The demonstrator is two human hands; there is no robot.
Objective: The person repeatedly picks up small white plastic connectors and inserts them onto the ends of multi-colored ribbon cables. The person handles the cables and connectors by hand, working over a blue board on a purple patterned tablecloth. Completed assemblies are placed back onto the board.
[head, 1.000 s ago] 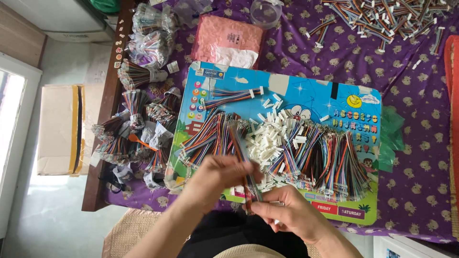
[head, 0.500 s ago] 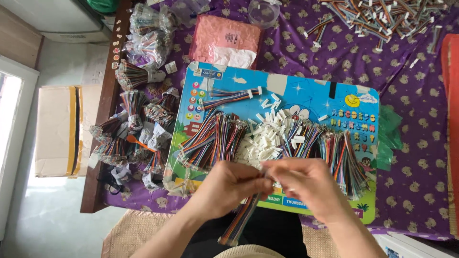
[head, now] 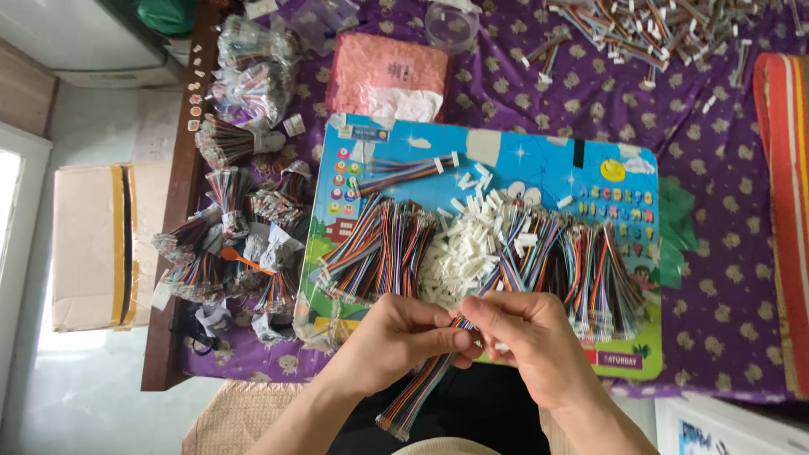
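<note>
Flat multicoloured ribbon cable point(head: 419, 389) pinched at its upper end between closed left hand point(head: 403, 335) and closed right hand point(head: 524, 335), just below the bright blue picture board point(head: 539, 173); loose end dangling toward the lap. Judged light, limp, slightly slick; best gripped close to the end, where the wires stay together. Cable tip and any small white plastic connector point(head: 462, 261) there hidden behind fingertips. Heaped rainbow wire bundles point(head: 383, 248) on the board hard to separate.

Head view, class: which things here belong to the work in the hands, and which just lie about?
In hand:
left hand
right hand
rainbow ribbon cable
white connector pile

Lying about:
pink packet
cardboard box
bagged cable bundles
</note>
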